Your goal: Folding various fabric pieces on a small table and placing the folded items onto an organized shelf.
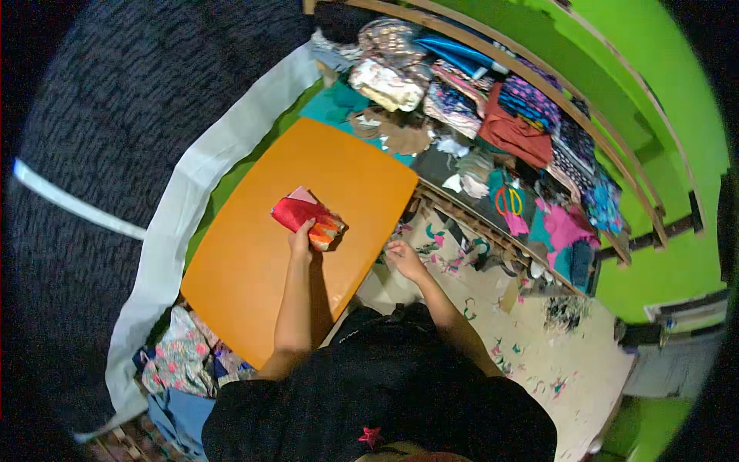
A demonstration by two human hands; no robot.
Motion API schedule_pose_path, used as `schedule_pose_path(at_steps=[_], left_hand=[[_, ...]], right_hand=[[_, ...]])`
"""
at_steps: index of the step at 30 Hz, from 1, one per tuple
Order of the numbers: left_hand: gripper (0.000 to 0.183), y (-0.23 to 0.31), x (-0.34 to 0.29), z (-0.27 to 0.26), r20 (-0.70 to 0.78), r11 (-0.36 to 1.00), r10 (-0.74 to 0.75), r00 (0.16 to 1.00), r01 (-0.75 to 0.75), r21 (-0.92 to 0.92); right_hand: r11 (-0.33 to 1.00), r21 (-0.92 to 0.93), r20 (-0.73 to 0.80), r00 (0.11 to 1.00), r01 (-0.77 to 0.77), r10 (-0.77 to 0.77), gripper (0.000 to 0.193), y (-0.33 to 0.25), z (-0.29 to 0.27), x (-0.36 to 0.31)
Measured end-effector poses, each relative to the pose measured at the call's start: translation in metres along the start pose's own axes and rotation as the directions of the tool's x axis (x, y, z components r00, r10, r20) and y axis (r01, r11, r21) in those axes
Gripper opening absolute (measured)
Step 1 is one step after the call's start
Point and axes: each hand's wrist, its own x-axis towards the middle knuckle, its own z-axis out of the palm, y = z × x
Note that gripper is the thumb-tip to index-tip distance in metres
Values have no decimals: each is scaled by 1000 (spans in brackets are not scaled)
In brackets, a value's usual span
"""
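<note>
My left hand (302, 239) is closed round the lower edge of a small bundle of folded red cloth (296, 213). A pink flap sticks up at its top, and an orange-and-white patterned part shows at its right end. The bundle is held over the orange table (254, 254) and casts a shadow on it. My right hand (404, 259) is just off the table's right edge, above the floor. Its fingers are loosely bent and apart, and nothing shows in them.
Along the far right runs a low bench heaped with folded fabrics (516, 131) and scraps. On it lie scissors (508, 202) with red and yellow handles. Cloth scraps litter the pale floor (462, 289). More clothes (181, 354) are piled at the near left, beside a white strip (165, 208).
</note>
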Motion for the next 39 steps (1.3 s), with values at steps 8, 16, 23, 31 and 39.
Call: schedule_pose_path(at_steps=[8,16,23,31,39], left_hand=[[23,-34,-33,109,398,937,-350,848,324,133],[38,-122,-122,278,717,780,-573,397,531,330],[77,-194,-181,431,780,839,-541,314,271,472],[22,-241,-181,554,974,264,123,188,-953,150],[28,-218,-132,668,958,-410,158,-240,-899,-158]], right_hand=[[975,221,-149,986,-39,73,32,-31,-99,-29],[576,816,-184,922,-49,340,53,-18,-252,-73],[497,864,-227,944,82,238,50,2,-383,-118],[779,583,-536,830,231,155,41,-24,-480,-129],[623,735,-506,828,269,240,28,0,-532,-122]])
